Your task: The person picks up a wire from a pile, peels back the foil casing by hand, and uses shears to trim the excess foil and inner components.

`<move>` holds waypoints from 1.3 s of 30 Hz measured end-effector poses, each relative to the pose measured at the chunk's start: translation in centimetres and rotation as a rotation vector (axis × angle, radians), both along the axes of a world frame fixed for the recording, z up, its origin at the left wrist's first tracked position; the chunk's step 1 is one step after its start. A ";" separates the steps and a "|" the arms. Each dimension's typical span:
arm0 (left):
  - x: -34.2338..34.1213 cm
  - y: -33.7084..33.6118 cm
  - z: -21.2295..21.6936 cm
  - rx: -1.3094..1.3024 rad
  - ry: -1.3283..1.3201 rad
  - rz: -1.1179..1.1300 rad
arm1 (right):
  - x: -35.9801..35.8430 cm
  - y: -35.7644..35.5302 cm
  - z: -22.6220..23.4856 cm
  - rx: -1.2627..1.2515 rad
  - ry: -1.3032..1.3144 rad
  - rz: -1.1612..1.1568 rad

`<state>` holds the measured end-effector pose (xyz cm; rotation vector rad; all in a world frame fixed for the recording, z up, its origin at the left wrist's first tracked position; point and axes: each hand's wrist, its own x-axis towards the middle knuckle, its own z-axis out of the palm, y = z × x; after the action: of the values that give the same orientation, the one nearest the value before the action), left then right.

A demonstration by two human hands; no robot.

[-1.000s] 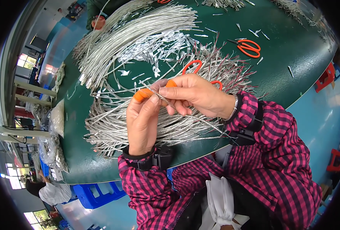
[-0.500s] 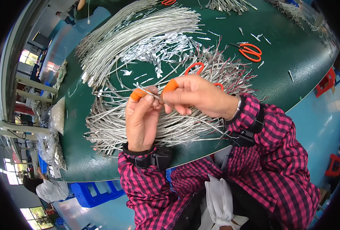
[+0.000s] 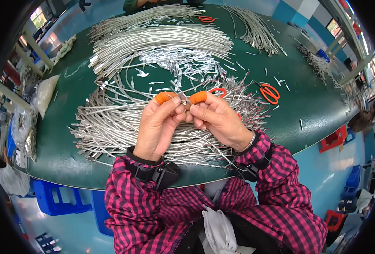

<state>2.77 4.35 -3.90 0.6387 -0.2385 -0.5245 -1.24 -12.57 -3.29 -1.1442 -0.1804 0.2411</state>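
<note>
Over a loose heap of silver foil-wrapped cables, my two hands meet with fingertips nearly touching. My left hand pinches a thin silver cable between thumb and forefinger. On its other side, my right hand grips the same cable near the end, also in a pinch. Orange covers sit on both forefingers. The fingertips hide most of the cable's end. Just behind the right hand, orange-handled scissors lie partly hidden on the heap, near cable ends with dark red wires.
Beyond the heap lie torn foil scraps and a long cable bundle. More orange-handled scissors rest on the green table to the right. A plastic bag sits at the left edge; blue and red stools stand below.
My right hand has come down and turned, its thumb now facing the left thumb across the cable. The whole view has shifted, showing more of the table's far side.
</note>
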 end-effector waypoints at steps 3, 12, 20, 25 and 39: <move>-0.1 -0.2 0.5 0.006 -0.041 0.049 | 0.0 -0.3 -0.2 0.049 0.023 -0.033; 0.6 0.6 0.8 0.029 -0.100 0.164 | 0.1 -0.5 -0.1 -0.006 0.028 -0.045; -0.6 0.1 1.7 0.791 -0.651 0.381 | -0.3 -0.1 0.3 -0.237 -0.108 -0.187; -1.0 -0.3 1.7 1.001 -0.861 0.532 | -0.6 0.2 0.2 -0.470 -0.264 -0.363; 0.8 1.9 1.9 0.862 -0.677 0.618 | -0.4 -0.7 0.4 -0.539 -0.293 -0.411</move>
<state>3.61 6.27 -2.03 1.6615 -0.4303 0.2465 -1.60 -13.22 -2.93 -1.7202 -0.1362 -0.2626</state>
